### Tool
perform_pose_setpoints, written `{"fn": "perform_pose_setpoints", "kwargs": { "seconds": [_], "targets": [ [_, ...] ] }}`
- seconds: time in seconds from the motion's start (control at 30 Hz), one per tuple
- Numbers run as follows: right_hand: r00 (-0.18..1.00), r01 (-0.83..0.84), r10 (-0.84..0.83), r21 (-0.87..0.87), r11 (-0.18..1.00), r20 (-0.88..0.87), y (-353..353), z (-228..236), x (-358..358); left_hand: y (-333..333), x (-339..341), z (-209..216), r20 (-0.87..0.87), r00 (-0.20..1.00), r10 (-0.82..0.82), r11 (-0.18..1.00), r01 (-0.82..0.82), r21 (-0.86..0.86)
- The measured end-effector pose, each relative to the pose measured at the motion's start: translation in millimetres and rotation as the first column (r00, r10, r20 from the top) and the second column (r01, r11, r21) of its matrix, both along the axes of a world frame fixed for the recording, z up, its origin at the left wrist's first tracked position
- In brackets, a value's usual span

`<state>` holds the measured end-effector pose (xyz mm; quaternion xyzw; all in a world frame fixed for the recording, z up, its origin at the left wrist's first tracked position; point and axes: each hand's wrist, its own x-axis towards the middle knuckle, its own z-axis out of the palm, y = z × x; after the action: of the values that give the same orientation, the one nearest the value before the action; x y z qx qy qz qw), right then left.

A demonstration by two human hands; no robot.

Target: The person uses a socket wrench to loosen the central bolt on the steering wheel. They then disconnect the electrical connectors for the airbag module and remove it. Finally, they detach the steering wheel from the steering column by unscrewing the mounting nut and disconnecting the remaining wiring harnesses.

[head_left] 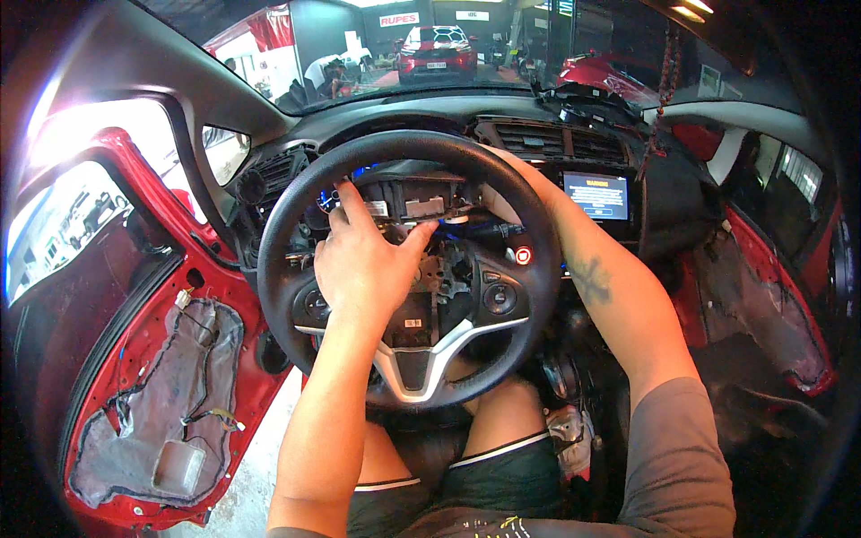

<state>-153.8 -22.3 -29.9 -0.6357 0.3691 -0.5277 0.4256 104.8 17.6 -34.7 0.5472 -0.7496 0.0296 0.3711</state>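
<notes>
In front of me is a black steering wheel [275, 255] with silver lower spokes and its center cover off. My left hand [368, 255] reaches over the wheel's hub toward the instrument cluster opening. Its thumb and forefinger are spread wide, with the fingertips near blue-lit parts [328, 199] behind the rim and the thumb tip beside the column housing [420, 208]. I see nothing held in it. My right hand [504, 203] goes behind the rim from the right, close to the column stalk [502, 230]; the wheel and housing hide its fingers.
A lit touchscreen [595, 195] sits right of the wheel, below center air vents [543, 142]. The red left door [99, 421] stands open with its trim panel off and wires hanging. A beaded string [665, 81] hangs at upper right. Beyond the windshield are a red car [436, 54] and a crouching person.
</notes>
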Motion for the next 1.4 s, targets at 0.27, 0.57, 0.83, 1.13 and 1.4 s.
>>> {"fn": "perform_pose_setpoints", "kwargs": {
  "seconds": [0.27,0.57,0.83,1.13,1.4],
  "targets": [
    [0.990,-0.136,0.138,-0.097,0.986,0.021,-2.7,8.7,6.2,2.3,-2.3,-10.4,-0.077,0.997,-0.030,0.985,0.016,-0.172],
    [0.999,-0.050,0.049,-0.042,0.998,-0.022,-1.4,16.8,17.8,0.7,-12.0,-8.9,-0.161,0.987,-0.015,0.985,-0.013,-0.170],
    [0.974,-0.115,0.084,0.140,0.984,0.211,-13.7,11.0,12.4,-8.7,-13.5,-6.4,-0.137,0.989,-0.049,0.979,0.021,-0.201],
    [0.868,-0.043,-0.231,-0.531,0.846,-0.439,-14.2,3.4,-15.0,4.5,-39.1,-22.3,-0.104,0.994,-0.019,0.960,-0.011,-0.281],
    [0.960,-0.092,0.044,0.163,0.982,0.275,-4.6,17.7,21.8,-6.5,-38.0,-33.9,-0.279,0.956,-0.089,0.950,-0.003,-0.314]
  ]
}}
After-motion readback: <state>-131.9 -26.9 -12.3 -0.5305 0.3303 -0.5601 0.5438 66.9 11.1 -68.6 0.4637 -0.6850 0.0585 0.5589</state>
